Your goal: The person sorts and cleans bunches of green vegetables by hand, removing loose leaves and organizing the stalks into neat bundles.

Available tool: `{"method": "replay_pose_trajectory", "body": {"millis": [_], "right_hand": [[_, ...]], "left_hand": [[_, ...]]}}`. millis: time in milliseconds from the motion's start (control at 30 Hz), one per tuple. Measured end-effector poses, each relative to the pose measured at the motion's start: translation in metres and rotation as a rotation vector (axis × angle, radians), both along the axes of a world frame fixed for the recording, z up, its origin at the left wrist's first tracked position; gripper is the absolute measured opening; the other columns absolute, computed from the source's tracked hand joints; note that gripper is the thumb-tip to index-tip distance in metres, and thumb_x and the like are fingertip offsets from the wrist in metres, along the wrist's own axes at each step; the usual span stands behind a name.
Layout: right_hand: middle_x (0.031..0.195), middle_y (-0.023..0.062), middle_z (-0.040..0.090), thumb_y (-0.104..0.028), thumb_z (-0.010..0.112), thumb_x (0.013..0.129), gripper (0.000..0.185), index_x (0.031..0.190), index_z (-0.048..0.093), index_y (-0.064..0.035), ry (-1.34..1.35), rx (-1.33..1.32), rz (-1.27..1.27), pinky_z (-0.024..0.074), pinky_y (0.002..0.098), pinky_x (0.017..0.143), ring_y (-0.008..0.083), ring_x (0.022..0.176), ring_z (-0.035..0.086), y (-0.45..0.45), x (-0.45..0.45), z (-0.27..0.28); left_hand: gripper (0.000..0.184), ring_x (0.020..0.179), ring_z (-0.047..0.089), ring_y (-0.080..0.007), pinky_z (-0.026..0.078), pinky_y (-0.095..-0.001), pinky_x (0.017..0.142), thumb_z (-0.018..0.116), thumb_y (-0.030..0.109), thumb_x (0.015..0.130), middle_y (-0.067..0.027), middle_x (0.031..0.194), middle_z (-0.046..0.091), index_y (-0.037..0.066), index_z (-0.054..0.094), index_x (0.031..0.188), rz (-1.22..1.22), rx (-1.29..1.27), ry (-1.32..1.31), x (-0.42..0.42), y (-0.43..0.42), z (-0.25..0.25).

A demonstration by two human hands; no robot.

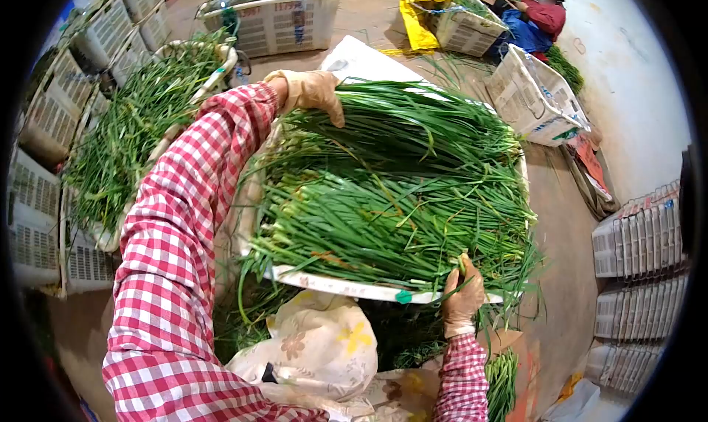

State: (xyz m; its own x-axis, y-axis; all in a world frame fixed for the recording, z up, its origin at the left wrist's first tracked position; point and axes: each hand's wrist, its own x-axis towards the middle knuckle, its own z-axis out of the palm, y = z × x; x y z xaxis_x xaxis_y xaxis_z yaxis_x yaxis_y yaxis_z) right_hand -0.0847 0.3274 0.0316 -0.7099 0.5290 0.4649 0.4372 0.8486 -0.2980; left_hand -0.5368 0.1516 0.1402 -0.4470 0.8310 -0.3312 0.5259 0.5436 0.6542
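Long green leafy stalks (383,208) fill white plastic crate (354,288) to rim, laid mostly lengthwise in rough layers; looks nearly full. Left hand (313,94), tan-gloved, at far-left corner by leaves, thumb apart from fingers; can't tell if gripping. Right hand (463,296), tan-gloved, at near rim, pinching pale green stalk end (463,263). Left to do: stray ends over near rim. Separate green bundle (501,385) lies outside crate, lower right.

Produce packing room: crates (269,25) of greens (136,123), stacked baskets (640,234).
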Motion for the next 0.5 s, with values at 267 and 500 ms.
{"method": "replay_pose_trajectory", "body": {"millis": [267, 500], "right_hand": [[0.102, 0.0106, 0.064, -0.033, 0.076, 0.074, 0.064, 0.127, 0.052, -0.0055, 0.155, 0.241, 0.619, 0.0498, 0.0344, 0.079, 0.0222, 0.089, 0.061, -0.062, -0.14, 0.176], [0.138, 0.0141, 0.046, -0.053, 0.087, 0.046, 0.136, 0.15, 0.01, -0.0119, -0.109, -0.188, 0.92, 0.0331, 0.0454, 0.105, 0.0322, 0.122, 0.047, -0.071, -0.256, 0.116]], "left_hand": [[0.056, 0.087, 0.064, -0.0304, 0.05, -0.0391, 0.077, 0.079, 0.037, 0.062, -0.0155, 0.092, 0.066, 0.003, 0.064, 0.104, -0.163, -0.214, 0.431, 0.098, -0.017, 0.044], [0.059, 0.096, 0.06, -0.0314, 0.046, -0.037, 0.086, 0.076, 0.027, 0.063, -0.0175, 0.105, 0.064, -0.003, 0.06, 0.111, -0.241, -0.201, 0.304, 0.096, -0.026, 0.041]]}}
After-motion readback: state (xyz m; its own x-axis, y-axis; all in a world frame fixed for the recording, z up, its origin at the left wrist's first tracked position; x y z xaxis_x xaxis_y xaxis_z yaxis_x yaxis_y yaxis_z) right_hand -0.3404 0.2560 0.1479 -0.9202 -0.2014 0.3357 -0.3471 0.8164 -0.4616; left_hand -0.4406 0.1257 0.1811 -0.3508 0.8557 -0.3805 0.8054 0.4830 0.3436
